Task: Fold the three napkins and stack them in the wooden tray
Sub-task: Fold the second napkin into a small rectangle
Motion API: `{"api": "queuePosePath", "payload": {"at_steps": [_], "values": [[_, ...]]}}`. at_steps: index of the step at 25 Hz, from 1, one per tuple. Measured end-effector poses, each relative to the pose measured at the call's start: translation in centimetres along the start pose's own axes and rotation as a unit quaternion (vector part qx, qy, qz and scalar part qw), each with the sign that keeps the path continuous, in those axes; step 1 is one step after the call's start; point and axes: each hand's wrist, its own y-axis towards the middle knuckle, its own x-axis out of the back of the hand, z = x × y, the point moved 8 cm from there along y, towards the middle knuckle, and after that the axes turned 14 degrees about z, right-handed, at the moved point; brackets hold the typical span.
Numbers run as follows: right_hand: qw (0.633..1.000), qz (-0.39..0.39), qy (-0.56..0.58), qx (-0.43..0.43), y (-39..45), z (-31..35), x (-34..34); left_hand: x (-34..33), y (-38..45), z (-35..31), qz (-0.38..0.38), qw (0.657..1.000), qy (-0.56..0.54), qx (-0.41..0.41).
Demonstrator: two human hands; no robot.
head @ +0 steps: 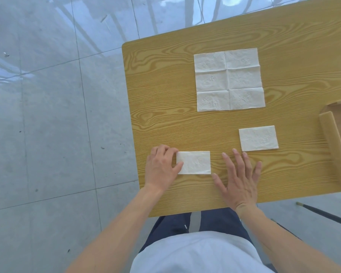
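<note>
Left hand (161, 168) pins our folded napkin (193, 162) flat on the desk (165, 99) to set its creases, while our right hand (237, 175) rests spread and empty.

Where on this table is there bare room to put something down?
Bare wood lies left of the unfolded napkin, and between it and the two folded napkins. The near edge is crowded by the left hand and right hand.
</note>
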Motion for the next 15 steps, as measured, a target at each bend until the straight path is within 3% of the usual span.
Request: {"api": "queuePosePath", "payload": {"at_steps": [4,8,15], "values": [[0.998,-0.043,0.018,0.042,0.2,3.1,1.5,-0.1,0.3,-0.3,0.008,0.998,0.053,-0.025],[0.999,0.024,0.013,0.038,2.4,6.7,2.3,0.2,0.6,-0.4,0.013,0.999,0.041,-0.017],[0.995,0.097,0.021,0.009,3.4,7.4,3.0,0.5,1.5,-1.0,0.066,0.997,0.033,0.002]]}}
